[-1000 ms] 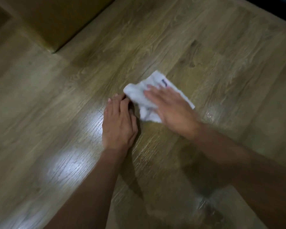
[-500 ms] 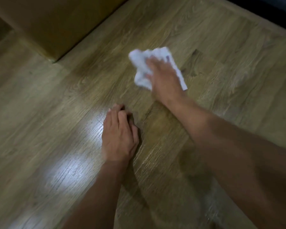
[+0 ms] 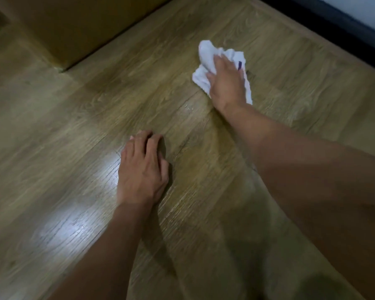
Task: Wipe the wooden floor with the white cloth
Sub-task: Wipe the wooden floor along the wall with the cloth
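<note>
Evidently bracing, the left hand (image 3: 142,169) lies loosely curled and empty on the wooden floor (image 3: 52,137) so the right hand (image 3: 226,83) can press the bunched white cloth (image 3: 206,55) flat, far out.

A home room: wooden floor (image 3: 95,126), dark skirting board (image 3: 333,29), white wall (image 3: 368,9).

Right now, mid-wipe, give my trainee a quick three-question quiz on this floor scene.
1. True or false: the right hand presses the white cloth on the wooden floor.
2. The left hand is: A) holding the cloth, B) resting on bare floor, C) raised off the floor.
3. What dark strip runs along the top right?

Key: 1 true; 2 B; 3 the baseboard.
</note>
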